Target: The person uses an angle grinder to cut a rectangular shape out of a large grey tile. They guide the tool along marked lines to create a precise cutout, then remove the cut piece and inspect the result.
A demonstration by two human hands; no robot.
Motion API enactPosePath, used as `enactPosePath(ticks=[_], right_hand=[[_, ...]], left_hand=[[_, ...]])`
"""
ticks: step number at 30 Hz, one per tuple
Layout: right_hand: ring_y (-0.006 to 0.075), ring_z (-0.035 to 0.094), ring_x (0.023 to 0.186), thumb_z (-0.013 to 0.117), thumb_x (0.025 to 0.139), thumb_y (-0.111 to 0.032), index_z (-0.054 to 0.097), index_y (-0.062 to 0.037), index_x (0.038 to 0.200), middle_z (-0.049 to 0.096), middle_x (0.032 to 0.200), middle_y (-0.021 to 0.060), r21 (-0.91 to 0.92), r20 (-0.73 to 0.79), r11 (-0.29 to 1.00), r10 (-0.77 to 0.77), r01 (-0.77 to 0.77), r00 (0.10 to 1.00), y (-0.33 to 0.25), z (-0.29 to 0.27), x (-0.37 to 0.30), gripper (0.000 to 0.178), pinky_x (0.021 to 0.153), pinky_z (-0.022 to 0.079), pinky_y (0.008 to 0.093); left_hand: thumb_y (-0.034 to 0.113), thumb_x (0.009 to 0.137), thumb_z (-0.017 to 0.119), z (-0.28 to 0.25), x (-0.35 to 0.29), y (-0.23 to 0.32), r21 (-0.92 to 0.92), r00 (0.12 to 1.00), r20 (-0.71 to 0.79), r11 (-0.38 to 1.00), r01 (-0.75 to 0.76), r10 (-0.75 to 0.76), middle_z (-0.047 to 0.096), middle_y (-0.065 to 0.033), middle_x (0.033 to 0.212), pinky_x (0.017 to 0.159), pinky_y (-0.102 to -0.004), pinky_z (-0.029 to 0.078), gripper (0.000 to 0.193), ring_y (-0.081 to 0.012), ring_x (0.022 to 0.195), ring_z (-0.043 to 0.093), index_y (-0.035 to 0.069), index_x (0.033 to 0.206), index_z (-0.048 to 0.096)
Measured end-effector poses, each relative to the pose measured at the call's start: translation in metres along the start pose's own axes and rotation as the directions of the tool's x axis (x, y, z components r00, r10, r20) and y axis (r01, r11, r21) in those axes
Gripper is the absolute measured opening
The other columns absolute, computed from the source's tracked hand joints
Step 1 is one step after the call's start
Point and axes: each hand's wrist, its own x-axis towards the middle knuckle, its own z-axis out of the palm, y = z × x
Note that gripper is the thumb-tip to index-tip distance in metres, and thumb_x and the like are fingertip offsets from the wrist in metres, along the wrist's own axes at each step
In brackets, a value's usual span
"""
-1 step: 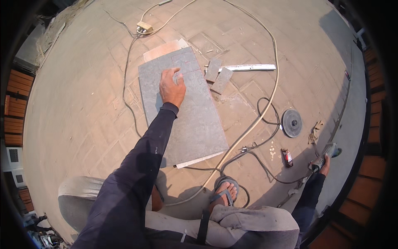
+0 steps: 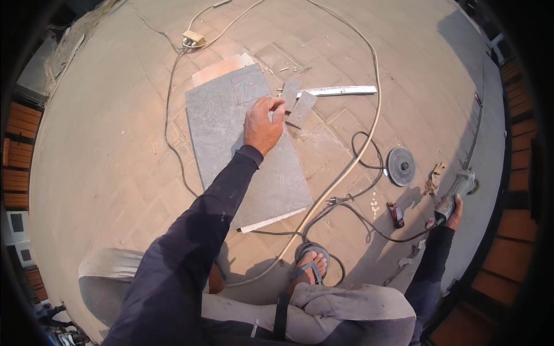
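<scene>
My right hand (image 2: 455,214) is gripping the grinder (image 2: 460,189), likely weighty, round its body; my left hand (image 2: 263,128) is curling, holding anything or not I can't tell, over the grey slab (image 2: 277,179), which is lying on paving (image 2: 127,155), looking stiff, brittle, wanting both edges supported.

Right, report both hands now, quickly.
Left hand: fingers curled above the gray slab; whether it pinches anything cannot be told.
Right hand: closed, holding the angle grinder.
</scene>
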Motion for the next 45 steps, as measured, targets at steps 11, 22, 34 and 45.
enactPosePath(ticks=[11, 22, 34, 45], right_hand=[[0.0206, 0.071, 0.066, 0.086, 0.084, -0.039, 0.06, 0.0052, 0.107, 0.067, 0.085, 0.0131, -0.134, 0.721, 0.991, 0.089, 0.013, 0.687, -0.105, 0.374, -0.043, 0.056, 0.059, 0.062, 0.0328], [0.0174, 0.065, 0.069, 0.084, 0.077, -0.03, 0.067, 0.0053, 0.094, 0.068, 0.082, 0.0108, -0.281, 0.756, 0.951, 0.134, 0.132, 0.641, 0.062, 0.471, -0.092, 0.043, 0.065, 0.053, 0.0315], [0.0368, 0.068, 0.101, 0.084, 0.071, -0.043, 0.058, 0.0147, 0.12, 0.068, 0.109, 0.0308, -0.399, 0.833, 0.765, 0.074, 0.504, 0.548, 0.16, 0.53, -0.098, 0.08, 0.09, 0.054, 0.0423], [0.046, 0.063, 0.122, 0.08, 0.07, -0.046, 0.05, 0.0175, 0.135, 0.062, 0.127, 0.0385, -0.417, 0.842, 0.755, 0.111, 0.507, 0.528, 0.196, 0.549, -0.097, 0.096, 0.107, 0.049, 0.0439]], left_hand=[[0.011, 0.091, 0.074, 0.069, 0.013, 0.166, -0.367, 0.901, 0.23, 0.89, -0.27, 0.368, 0.071, -0.0255, 0.12, 0.092, -0.0388, 0.058, 0.065, -0.0311, 0.107, 0.072, -0.004, 0.15, 0.05], [0.01, 0.079, 0.077, 0.024, -0.019, 0.048, 0.192, 0.979, 0.073, 0.96, -0.203, 0.192, 0.072, -0.0259, 0.092, 0.065, -0.0408, 0.06, 0.073, -0.0347, 0.073, 0.075, -0.014, 0.143, 0.05], [0.002, 0.087, 0.074, -0.007, -0.038, -0.04, 0.278, 0.999, 0.045, 0.96, -0.019, 0.007, 0.075, -0.0203, 0.099, 0.077, -0.033, 0.06, 0.056, -0.0254, 0.086, 0.077, -0.011, 0.139, 0.058], [0.029, 0.095, 0.08, -0.009, -0.038, -0.082, -0.052, 0.94, -0.025, 0.94, 0.338, -0.34, 0.074, -0.0178, 0.123, 0.089, -0.0345, 0.056, 0.055, -0.0219, 0.102, 0.073, -0.004, 0.136, 0.065]])
